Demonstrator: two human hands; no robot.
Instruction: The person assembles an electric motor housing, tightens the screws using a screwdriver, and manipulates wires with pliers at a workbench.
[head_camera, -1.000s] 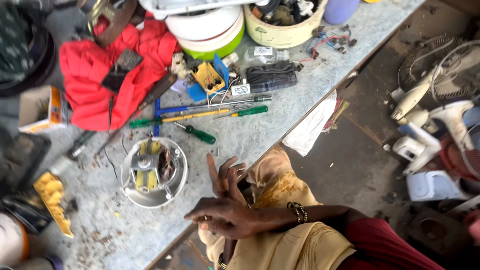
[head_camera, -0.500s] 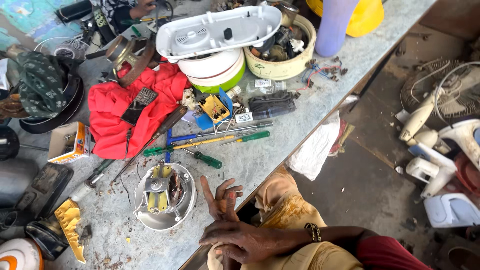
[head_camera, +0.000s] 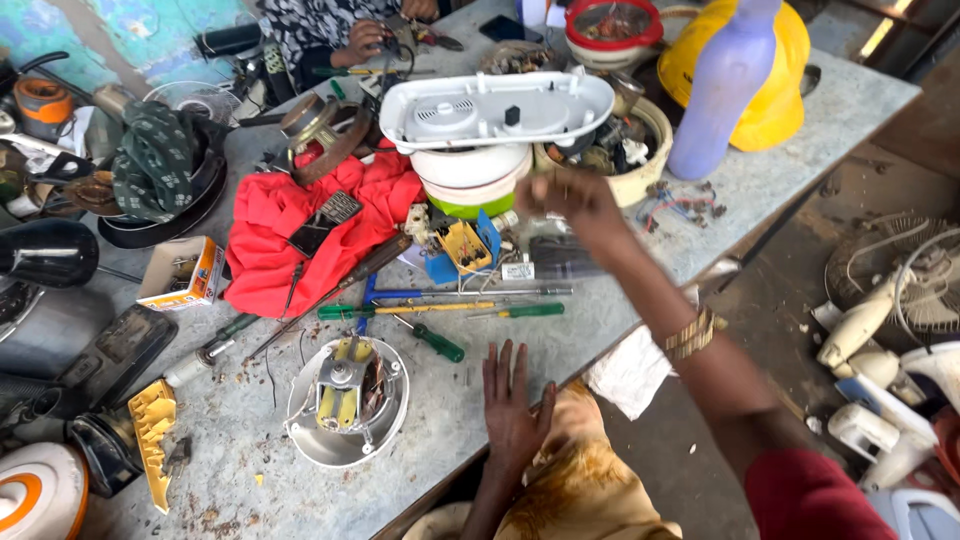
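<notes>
While the left hand (head_camera: 512, 412) lies flat, palm down with its fingers (head_camera: 505, 365) spread wide and gripping nothing, on the grey table (head_camera: 780, 170) close to the near edge, the right hand (head_camera: 570, 203) is raised over the middle of the table and blurred, so whether its fingers are curled around anything cannot be told. Around that arm's wrist sits a gold bracelet (head_camera: 690, 335). Below the right hand lies a dark, ribbed rectangular part (head_camera: 560, 258), and just beyond the hand stands a stack of round bowls (head_camera: 470, 180) with a white plastic housing (head_camera: 495, 107) laid across the top. Left of the left hand, near but not touching, a small electric motor (head_camera: 347, 392) with yellow parts and copper windings sits upright in a round white housing (head_camera: 310, 440). Between that motor and the bowls several screwdrivers lie side by side, among them a green-handled screwdriver (head_camera: 435, 341) and a long one with a yellow shaft (head_camera: 420, 309). A red cloth (head_camera: 270, 235) is crumpled further left with a small dark grille piece (head_camera: 338, 208) on it, and a small open cardboard box (head_camera: 180, 272) rests beside it. A yellow and blue component (head_camera: 462, 245) sits between the cloth and the dark part. At the far side of the table stands a tall lilac bottle (head_camera: 725, 85) in front of a yellow helmet (head_camera: 785, 75), and another person's hand (head_camera: 362, 40) works at the far end.
</notes>
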